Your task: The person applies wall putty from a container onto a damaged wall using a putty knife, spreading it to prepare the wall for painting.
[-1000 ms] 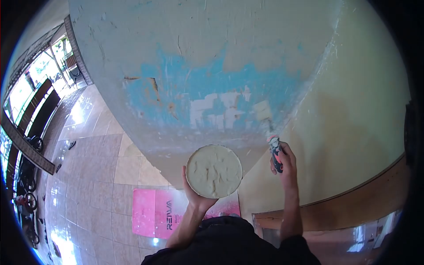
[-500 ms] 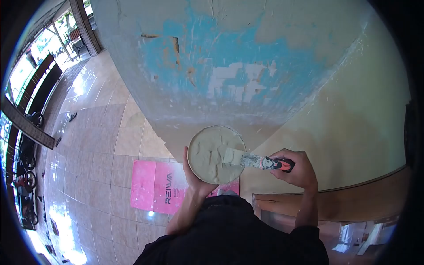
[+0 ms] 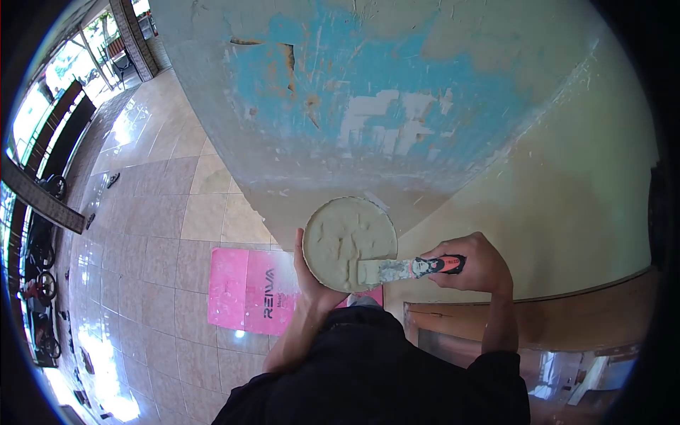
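Note:
My left hand (image 3: 316, 287) holds a round tub (image 3: 304, 256) from its left and underside, thumb up along the rim. Pale, thick putty (image 3: 343, 237) fills it almost to the brim, its surface marked with ridges and dents. In my right hand (image 3: 473, 263), fingers closed round the red and black handle, is a putty knife (image 3: 397, 271). Its putty-smeared blade lies flat in the lower right part of the putty. Ahead stands a wall (image 3: 340, 71) with bare blue paint, cracks and several whitish patches.
On the tiled floor (image 3: 156, 248) below lies a pink cardboard sheet (image 3: 230, 290) with printed lettering. A curved brown wooden edge (image 3: 567, 319) runs along the lower right. Motorcycles (image 3: 42, 283) and a fence (image 3: 67, 134) show at the far left.
The putty knife's blade has moved down and slightly left within the tub, toward its near side. The tub appears slightly higher and further right in view.

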`<state>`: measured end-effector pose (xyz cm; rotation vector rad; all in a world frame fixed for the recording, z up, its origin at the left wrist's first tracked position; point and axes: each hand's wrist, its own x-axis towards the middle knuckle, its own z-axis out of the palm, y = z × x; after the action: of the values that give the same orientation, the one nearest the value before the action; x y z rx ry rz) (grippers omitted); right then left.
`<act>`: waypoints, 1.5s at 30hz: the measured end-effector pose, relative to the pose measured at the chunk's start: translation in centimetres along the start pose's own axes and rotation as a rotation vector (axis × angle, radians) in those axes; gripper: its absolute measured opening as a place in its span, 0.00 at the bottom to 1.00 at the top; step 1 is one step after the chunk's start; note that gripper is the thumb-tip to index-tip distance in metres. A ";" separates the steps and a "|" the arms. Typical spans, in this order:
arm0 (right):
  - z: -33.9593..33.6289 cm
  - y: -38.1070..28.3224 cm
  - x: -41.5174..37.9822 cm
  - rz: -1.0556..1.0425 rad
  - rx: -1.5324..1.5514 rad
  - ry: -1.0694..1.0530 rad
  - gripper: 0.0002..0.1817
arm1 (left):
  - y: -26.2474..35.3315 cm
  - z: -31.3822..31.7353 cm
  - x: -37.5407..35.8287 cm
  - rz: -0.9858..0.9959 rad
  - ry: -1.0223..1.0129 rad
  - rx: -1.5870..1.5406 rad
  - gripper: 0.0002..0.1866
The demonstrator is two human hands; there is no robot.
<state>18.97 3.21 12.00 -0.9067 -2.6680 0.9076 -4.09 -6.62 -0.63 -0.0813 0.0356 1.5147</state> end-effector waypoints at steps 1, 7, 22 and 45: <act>0.2 0.1 0.0 0.003 0.000 0.001 0.17 | 0.0 0.1 0.0 -0.003 0.001 0.000 0.41; 1.2 1.1 -0.2 0.050 0.105 0.032 0.17 | 0.1 0.2 0.5 -0.004 0.008 -0.033 0.41; 4.5 5.0 -2.3 0.124 0.452 0.203 0.14 | -1.0 1.2 2.1 -0.068 0.087 0.083 0.41; 7.8 5.0 -4.8 0.173 1.281 0.596 0.17 | -1.7 0.3 4.5 -0.159 0.055 0.105 0.39</act>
<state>22.52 -0.36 2.85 -0.8149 -1.1066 1.6733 -2.15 -2.20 -0.60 -0.0402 0.1494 1.3490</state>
